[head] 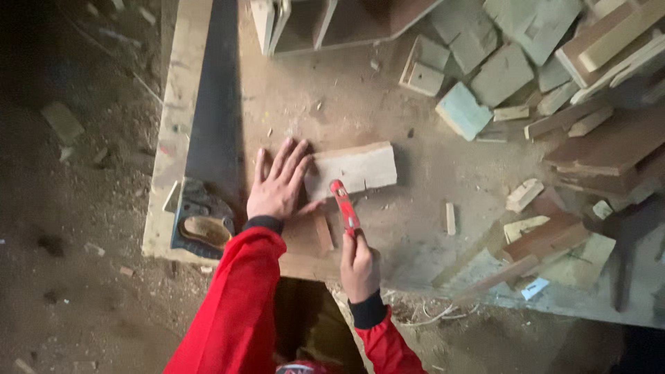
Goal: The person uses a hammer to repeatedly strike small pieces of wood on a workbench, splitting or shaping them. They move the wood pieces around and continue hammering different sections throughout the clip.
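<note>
Left hand (278, 185) flat on a wood block (352, 169), right hand (359, 264) gripping a red tool (344, 206).

The left hand lies spread, fingers apart and pointing away from the person, its fingertips resting on the left end of the pale wood block while the palm sits on the workbench (415, 159) just beside it. The right hand is closed around the handle of the slim red tool, whose far end reaches up to touch the block's near edge. The block lies flat near the middle of the dusty workbench. Both arms wear red sleeves (235, 305). A shoe (205, 230) rests on the bench's left corner, near the left wrist. Offcuts (485, 76) of pale and greenish wood lie piled well apart to the upper right, and a small wood sliver (451, 218) lies to the right of the tool.
</note>
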